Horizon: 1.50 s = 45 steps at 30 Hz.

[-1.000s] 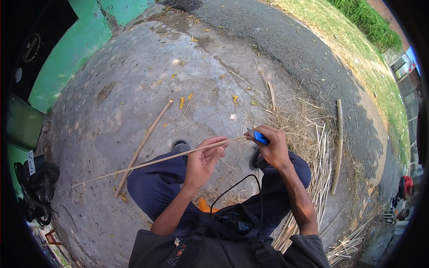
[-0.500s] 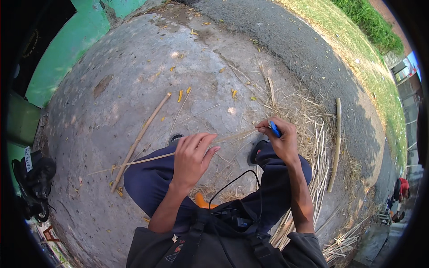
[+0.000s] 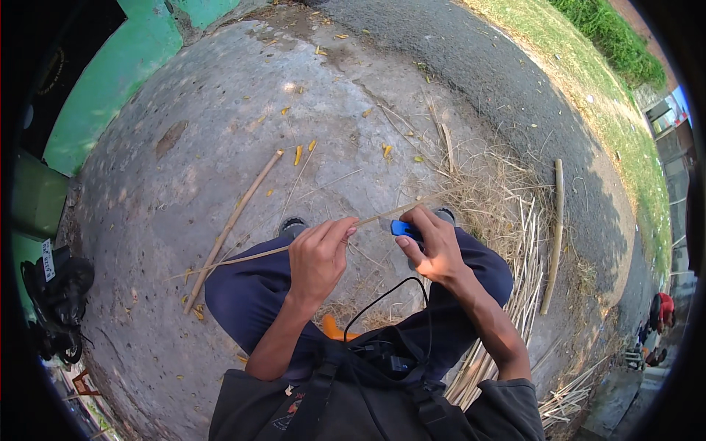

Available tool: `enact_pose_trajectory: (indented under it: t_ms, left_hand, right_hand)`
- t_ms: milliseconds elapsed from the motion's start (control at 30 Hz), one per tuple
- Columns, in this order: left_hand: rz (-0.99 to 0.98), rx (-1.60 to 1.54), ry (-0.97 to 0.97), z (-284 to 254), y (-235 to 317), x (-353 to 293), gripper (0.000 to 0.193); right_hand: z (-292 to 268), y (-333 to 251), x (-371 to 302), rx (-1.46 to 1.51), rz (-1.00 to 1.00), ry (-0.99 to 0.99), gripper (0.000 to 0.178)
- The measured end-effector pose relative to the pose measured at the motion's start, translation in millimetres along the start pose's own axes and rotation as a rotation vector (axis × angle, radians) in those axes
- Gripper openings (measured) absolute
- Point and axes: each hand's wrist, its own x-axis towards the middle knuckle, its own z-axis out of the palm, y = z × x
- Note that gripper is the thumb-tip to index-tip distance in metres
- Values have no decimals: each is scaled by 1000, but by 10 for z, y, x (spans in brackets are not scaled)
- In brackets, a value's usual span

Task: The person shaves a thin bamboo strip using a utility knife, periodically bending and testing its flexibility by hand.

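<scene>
A long thin bamboo strip (image 3: 254, 256) runs across in front of my knees, its left end over the ground and its right end near the dry shavings. My left hand (image 3: 318, 259) pinches it near the middle, between thumb and fingers. In my right hand (image 3: 439, 250) is a blue-handled cutter knife (image 3: 404, 230), gripped with the thumb along its near side. The knife's front points left, close to the strip just right of my left fingers. Its blade is too small to make out well.
Bamboo poles lie on the concrete at left (image 3: 234, 228) and right (image 3: 555, 235). A bundle of split strips (image 3: 526, 272) and curled shavings (image 3: 485, 184) sit beside my right leg. A black motorcycle (image 3: 59, 301) stands far left. Something orange (image 3: 334, 328) shows between my legs.
My right hand has moved left and down toward my left hand, turning the blue knife leftward and letting go of the strip's right part. The strip has shifted slightly rightward.
</scene>
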Motion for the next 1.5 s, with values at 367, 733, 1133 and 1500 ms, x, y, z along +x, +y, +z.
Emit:
enact_pose_trajectory:
  t_ms: [367,733,1133,1500]
  left_hand:
    - [15,-39,7,-37,43,3,6]
    - [16,-56,-7,-83,65,-12,6]
    - [7,-8,53,-104,9,-25,5]
    - [13,-30,12,-97,63,-26,7]
  right_hand:
    - [157,68,-72,5,134,-119,33]
    - [115,41,-47,-81,-16,6,34]
    - [-236,322,56,-41,200,458,33]
    - [-359,439,-169,276,185,599,43]
